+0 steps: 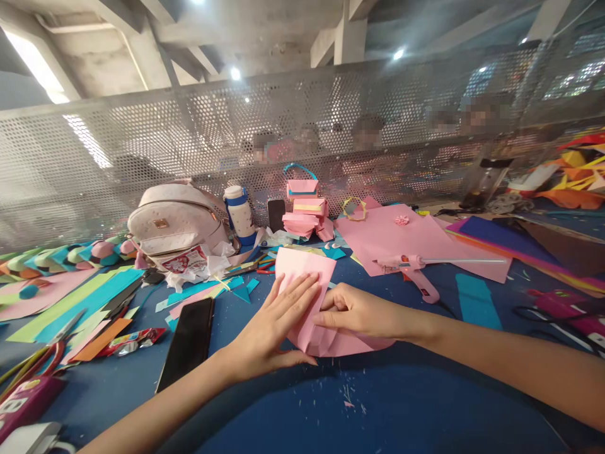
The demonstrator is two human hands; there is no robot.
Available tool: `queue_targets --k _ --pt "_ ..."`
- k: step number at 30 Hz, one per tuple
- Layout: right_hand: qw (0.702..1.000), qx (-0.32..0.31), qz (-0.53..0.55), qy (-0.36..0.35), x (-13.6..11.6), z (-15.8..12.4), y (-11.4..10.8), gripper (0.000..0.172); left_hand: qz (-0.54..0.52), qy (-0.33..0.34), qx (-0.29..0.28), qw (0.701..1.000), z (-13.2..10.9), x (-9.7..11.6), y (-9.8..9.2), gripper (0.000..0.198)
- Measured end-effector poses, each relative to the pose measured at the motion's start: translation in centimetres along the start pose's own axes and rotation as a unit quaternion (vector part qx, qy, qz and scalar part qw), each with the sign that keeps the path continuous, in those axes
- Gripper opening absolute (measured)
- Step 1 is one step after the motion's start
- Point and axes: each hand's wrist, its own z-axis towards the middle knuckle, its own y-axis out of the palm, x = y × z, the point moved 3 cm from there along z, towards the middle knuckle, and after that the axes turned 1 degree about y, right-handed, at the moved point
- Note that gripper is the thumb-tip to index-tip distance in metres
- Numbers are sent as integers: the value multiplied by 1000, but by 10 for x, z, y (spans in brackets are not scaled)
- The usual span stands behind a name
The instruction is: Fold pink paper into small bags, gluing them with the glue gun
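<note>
A folded sheet of pink paper [302, 266] lies before me on the blue table, with part of it spreading out to the right under my hands. Across its left side my left hand [278, 325] rests flat, fingers stretched and thumb apart along the near edge. My right hand [362, 312] is closed in a pinch at the paper's right edge, the index finger curled and the thumb against the paper. Beyond my right hand a pink glue gun [416, 274] lies on larger pink sheets [378, 233].
A black phone [188, 343] lies left of my left arm. Behind it stand a pale backpack [177, 221], a white and blue bottle [239, 214] and folded pink paper boxes [307, 211]. Scissors [61, 343] and paper strips lie left. A perforated metal screen [198, 132] runs along the back.
</note>
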Motion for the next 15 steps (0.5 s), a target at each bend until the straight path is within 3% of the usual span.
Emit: queue_targets --k 2,5,8,12,14,15 --pt "999 -19 -42 -1 -7 -3 -4 44 81 29 9 996 0 3 -6 82" --pt "997 -25 -70 -15 -15 -5 -10 38 176 59 69 980 -4 7 -13 69" --pt "996 -27 -80 -36 -7 -5 -20 35 178 18 166 970 -14 -2 -16 85" --pt "993 -39 -111 -11 17 -9 -36 41 31 -151 247 957 -35 -37 -18 126" --pt "991 -36 -128 2 22 -12 -42 41 -134 -212 252 935 -43 -52 -17 128" --pt "990 -40 -136 5 23 -14 -43 40 -244 -233 225 914 -45 -57 -15 123"
